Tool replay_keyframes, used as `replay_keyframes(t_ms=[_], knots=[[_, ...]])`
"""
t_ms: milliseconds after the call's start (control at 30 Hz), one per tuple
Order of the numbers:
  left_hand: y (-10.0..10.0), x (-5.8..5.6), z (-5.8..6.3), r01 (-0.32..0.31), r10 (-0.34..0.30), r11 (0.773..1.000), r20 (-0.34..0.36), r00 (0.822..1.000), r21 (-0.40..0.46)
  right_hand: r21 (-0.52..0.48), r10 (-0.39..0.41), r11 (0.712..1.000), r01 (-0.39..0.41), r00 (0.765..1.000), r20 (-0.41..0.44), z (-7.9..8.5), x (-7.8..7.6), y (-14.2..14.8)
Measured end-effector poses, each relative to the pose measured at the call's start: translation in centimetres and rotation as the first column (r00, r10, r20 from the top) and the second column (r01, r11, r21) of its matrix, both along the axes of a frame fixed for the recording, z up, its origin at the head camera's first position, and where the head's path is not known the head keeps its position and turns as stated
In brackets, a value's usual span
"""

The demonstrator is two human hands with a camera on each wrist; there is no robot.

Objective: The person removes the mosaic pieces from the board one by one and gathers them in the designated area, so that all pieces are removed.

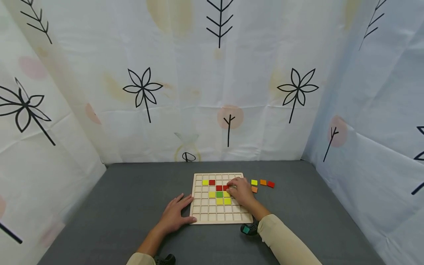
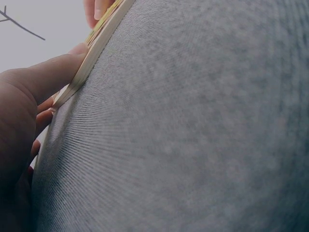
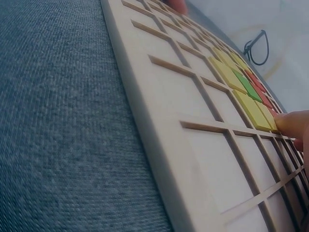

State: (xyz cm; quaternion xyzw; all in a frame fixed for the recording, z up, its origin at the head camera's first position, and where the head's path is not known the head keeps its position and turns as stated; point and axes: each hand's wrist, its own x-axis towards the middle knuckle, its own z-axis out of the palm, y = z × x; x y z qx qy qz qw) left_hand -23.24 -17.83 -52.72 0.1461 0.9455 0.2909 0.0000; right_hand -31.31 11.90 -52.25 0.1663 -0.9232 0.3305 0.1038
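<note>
A wooden grid board (image 1: pixel 205 217) lies flat on the grey table, with several yellow, red and green square tiles in its cells. My left hand (image 1: pixel 175 215) rests at the board's left edge, fingers extended and thumb on the near left corner. Over the board's right half is my right hand (image 1: pixel 243 192), its thumb and forefinger around a red tile (image 1: pixel 226 187) that they partly cover. Left of it sits another red tile (image 1: pixel 219 188), with a green tile (image 1: pixel 219 194) just below that one. In the right wrist view, the thumb (image 3: pixel 292 124) is beside a yellow tile (image 3: pixel 254 110).
Loose tiles lie right of the board: a yellow tile (image 1: pixel 254 182), an orange tile (image 1: pixel 263 182), a red tile (image 1: pixel 271 184) and a second orange tile (image 1: pixel 254 189). Patterned white curtains (image 1: pixel 185 110) stand behind and beside the grey table (image 1: pixel 139 191).
</note>
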Motion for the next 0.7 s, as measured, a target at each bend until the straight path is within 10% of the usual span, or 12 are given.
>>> replay_keyframes(t_ms=[700], knots=[[-0.21, -0.18, -0.25, 0.012, -0.012, 1.000, -0.006, 1.000, 0.017, -0.035, 0.008, 0.999, -0.005, 0.996, 0.089, 0.72, -0.30, 0.04]])
